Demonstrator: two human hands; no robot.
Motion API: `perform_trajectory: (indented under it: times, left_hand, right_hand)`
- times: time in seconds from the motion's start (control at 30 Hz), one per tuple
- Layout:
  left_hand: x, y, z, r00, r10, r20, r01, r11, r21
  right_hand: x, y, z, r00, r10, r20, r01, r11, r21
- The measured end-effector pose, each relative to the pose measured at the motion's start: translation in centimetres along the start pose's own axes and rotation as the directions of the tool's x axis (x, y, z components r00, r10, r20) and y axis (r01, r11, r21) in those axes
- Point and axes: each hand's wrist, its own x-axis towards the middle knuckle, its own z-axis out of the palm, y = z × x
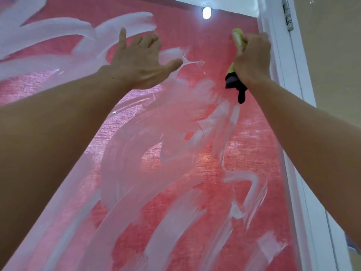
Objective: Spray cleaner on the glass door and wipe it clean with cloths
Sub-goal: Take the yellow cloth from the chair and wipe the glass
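The glass door [195, 36] fills the view, red behind the pane and streaked with broad white smears of cleaner [166, 122]. My left hand [138, 61] is raised against the upper glass, fingers spread, little finger straight, holding nothing. My right hand [253, 57] grips a bunched yellow-green cloth [238, 37] and presses it to the glass near the door's top right edge. A black cloth [235, 87] hangs below that fist, held in the same grip.
The white door frame [289, 79] runs down the right side with a metal hinge [287, 14] near the top. A beige wall [332, 55] lies beyond it. A round ceiling lamp [206, 12] shines above the door.
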Motion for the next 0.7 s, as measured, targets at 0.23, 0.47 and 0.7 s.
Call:
perform_trajectory:
  times: [0.23,0.47,0.7]
  left_hand:
    - [0.0,0.0,0.2,1.0,-0.006,-0.001,0.006,1.0,-0.009]
    - [-0.3,0.5,0.4,0.999,-0.02,-0.027,0.019,0.999,-0.036]
    - [-0.3,0.0,0.1,1.0,-0.006,-0.004,0.006,0.999,-0.048]
  right_hand:
    - [0.0,-1.2,1.2,0.997,-0.075,0.027,0.077,0.995,-0.056]
    - [-2.9,-4.5,2.7,0.843,-0.519,0.144,0.489,0.849,0.198]
    - [-2.8,-4.2,1.6,0.942,-0.315,0.113,0.302,0.946,0.121]
